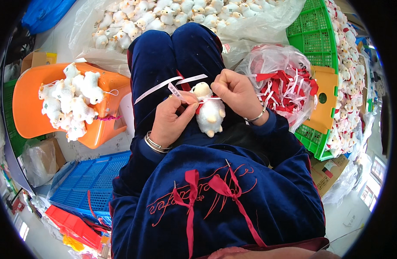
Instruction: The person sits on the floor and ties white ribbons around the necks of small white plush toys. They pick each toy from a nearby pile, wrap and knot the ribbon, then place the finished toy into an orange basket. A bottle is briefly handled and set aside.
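A small white plush animal (210,115) with cream-coloured head and feet rests in my lap between my hands. Red cloth and a thin white ribbon (155,90) lie around its neck. My left hand (170,117) pinches the ribbon at the toy's left side, thumb against forefinger; a printed length sticks up past the fingertips. On the other side, my right hand (238,93) is closed beside the toy's head and neck, gripping the ribbon's other part. Its fingertips hide exactly where the ribbon is held.
Several finished-looking white plush toys (73,98) lie on an orange stool (30,101) at left. Many more plush toys (164,17) fill a plastic bag ahead. At right, a clear bag holds red and white ribbons (289,88) beside a green crate (308,30). A blue crate (88,181) stands lower left.
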Demonstrator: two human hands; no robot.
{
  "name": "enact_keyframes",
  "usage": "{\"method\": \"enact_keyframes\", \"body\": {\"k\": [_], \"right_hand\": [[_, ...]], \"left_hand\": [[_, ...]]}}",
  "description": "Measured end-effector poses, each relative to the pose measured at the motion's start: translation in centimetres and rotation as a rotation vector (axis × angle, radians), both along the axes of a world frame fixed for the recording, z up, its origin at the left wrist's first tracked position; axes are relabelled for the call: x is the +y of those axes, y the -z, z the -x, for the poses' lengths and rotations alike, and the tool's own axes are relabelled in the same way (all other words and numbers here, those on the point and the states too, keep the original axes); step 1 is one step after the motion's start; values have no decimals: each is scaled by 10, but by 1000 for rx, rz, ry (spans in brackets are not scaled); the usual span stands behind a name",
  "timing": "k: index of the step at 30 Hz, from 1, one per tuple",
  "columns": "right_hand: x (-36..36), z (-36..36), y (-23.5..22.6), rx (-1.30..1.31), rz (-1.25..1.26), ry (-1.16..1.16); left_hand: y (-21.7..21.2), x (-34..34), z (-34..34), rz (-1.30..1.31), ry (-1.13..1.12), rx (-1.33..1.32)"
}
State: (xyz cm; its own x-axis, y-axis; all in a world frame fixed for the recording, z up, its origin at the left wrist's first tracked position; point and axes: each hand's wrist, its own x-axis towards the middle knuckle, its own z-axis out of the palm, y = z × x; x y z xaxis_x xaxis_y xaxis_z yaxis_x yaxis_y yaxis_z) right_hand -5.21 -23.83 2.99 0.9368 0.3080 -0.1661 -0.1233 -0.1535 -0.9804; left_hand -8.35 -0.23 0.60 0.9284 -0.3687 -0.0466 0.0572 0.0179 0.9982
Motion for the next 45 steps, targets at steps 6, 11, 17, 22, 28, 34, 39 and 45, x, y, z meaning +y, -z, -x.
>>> {"method": "enact_keyframes", "body": {"k": [6, 11, 17, 22, 28, 34, 39, 45], "right_hand": [[12, 14, 4, -47, 156, -223], [17, 18, 1, -141, 422, -197], [21, 28, -3, -244, 473, -149], [23, 27, -1, -368, 487, -127], [24, 30, 4, -359, 498, -95], [26, 28, 4, -362, 466, -78], [27, 28, 3, -295, 477, -85], [28, 26, 2, -312, 484, -105]], "left_hand": [[1, -5, 4, 67, -163, 172], [-10, -14, 11, 3, -87, 114], [-20, 0, 10, 53, 183, 69], [-24, 10, 5, 204, 128, 546], [-34, 1, 2, 102, 62, 638], [-20, 6, -1, 24, 187, 621], [-14, 8, -1, 161, 92, 682], [-15, 2, -4, -10, 133, 584]]}}
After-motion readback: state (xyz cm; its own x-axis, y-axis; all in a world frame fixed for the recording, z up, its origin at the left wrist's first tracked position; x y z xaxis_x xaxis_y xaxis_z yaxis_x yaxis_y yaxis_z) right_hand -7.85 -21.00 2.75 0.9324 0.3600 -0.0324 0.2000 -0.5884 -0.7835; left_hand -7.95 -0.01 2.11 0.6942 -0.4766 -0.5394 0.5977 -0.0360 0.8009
